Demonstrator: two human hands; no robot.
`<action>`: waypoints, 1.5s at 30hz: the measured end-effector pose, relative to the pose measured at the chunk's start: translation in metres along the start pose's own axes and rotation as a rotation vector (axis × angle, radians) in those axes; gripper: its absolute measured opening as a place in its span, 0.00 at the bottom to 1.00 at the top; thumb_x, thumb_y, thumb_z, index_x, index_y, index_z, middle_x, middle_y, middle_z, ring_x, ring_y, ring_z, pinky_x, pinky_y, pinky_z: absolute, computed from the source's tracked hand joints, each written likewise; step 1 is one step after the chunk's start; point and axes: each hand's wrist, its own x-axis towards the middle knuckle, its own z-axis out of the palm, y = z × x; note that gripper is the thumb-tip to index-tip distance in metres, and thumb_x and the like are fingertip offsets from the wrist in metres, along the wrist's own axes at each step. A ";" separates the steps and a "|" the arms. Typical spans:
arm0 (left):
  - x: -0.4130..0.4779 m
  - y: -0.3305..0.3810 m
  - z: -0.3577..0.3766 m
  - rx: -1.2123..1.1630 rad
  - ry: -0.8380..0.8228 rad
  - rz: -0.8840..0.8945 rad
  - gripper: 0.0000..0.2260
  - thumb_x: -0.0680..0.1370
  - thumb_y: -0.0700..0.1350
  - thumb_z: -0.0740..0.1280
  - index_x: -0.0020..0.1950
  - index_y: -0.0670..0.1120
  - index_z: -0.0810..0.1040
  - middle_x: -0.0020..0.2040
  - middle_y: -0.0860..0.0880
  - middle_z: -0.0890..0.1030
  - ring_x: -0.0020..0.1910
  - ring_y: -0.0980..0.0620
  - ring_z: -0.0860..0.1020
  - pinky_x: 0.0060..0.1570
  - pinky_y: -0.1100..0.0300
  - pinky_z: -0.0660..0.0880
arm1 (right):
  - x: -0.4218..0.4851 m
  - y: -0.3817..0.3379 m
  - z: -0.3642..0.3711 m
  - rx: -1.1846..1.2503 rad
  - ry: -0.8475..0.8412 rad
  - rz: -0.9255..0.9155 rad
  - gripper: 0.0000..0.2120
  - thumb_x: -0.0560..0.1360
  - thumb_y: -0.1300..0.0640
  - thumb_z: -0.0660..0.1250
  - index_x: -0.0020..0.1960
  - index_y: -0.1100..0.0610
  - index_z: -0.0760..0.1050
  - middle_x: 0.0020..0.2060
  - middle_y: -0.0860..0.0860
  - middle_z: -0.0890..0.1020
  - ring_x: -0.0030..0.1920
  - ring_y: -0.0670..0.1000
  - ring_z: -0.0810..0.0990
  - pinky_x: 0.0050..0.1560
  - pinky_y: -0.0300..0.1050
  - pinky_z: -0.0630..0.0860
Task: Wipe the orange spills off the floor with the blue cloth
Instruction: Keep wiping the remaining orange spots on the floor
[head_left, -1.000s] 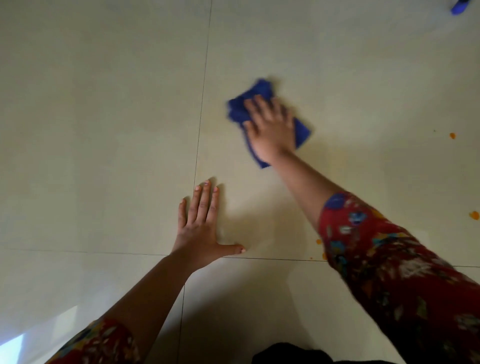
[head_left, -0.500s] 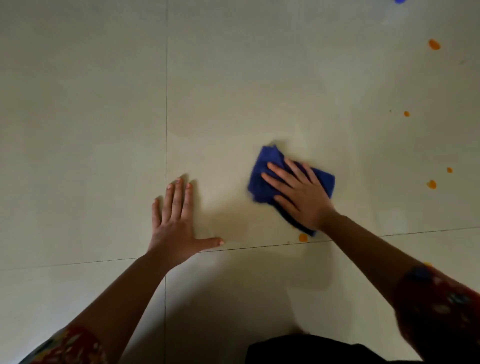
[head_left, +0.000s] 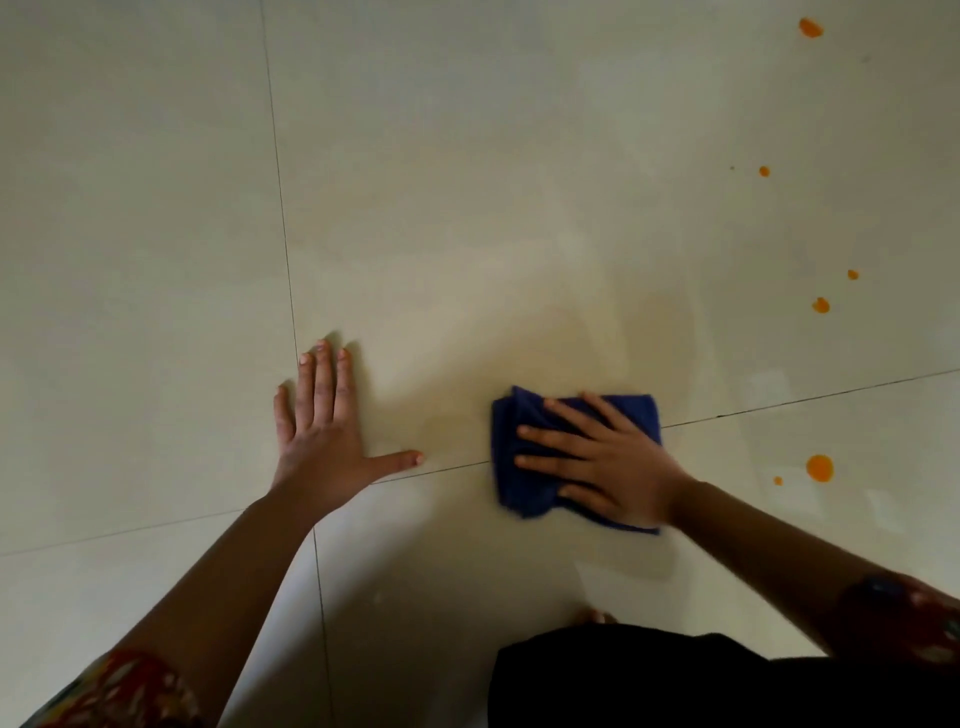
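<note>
A folded blue cloth (head_left: 511, 441) lies flat on the pale tiled floor (head_left: 467, 182), across a grout line. My right hand (head_left: 608, 457) presses down on the cloth with fingers spread, covering its right half. My left hand (head_left: 324, 431) rests flat on the bare floor to the left, fingers apart, holding nothing. Orange spills dot the floor to the right: a large drop (head_left: 820, 467) with a tiny one beside it, a pair (head_left: 821, 305) higher up, a small drop (head_left: 764, 171) and one (head_left: 810, 28) near the top edge. A faint yellowish smear spreads above the cloth.
Dark clothing (head_left: 701, 680) over my knees fills the bottom right, with a toe (head_left: 595, 617) showing at its edge. Grout lines cross the floor near both hands. Patterned red sleeves cover both upper arms.
My right hand has dragged the cloth toward me and rightward, onto the grout line, over the spot where an orange drop lay. My left hand has stayed planted.
</note>
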 end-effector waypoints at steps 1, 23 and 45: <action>0.000 0.000 0.000 -0.002 0.005 -0.003 0.63 0.55 0.83 0.50 0.78 0.47 0.33 0.77 0.49 0.30 0.75 0.51 0.30 0.73 0.46 0.35 | -0.006 0.018 -0.001 -0.010 0.024 0.055 0.24 0.82 0.41 0.46 0.77 0.39 0.52 0.78 0.43 0.55 0.78 0.56 0.51 0.75 0.59 0.46; -0.027 0.052 0.018 -0.156 -0.046 0.217 0.58 0.60 0.78 0.56 0.77 0.50 0.33 0.75 0.54 0.27 0.72 0.56 0.25 0.74 0.49 0.34 | 0.043 0.011 -0.009 0.065 0.205 0.569 0.26 0.80 0.42 0.50 0.77 0.41 0.53 0.78 0.45 0.56 0.78 0.59 0.51 0.72 0.67 0.52; -0.021 0.005 0.005 -0.120 0.111 0.196 0.32 0.79 0.61 0.53 0.80 0.51 0.49 0.79 0.56 0.44 0.78 0.56 0.40 0.76 0.52 0.41 | -0.022 0.013 0.006 0.087 0.094 0.106 0.23 0.83 0.47 0.49 0.77 0.50 0.58 0.77 0.50 0.59 0.78 0.54 0.52 0.77 0.54 0.50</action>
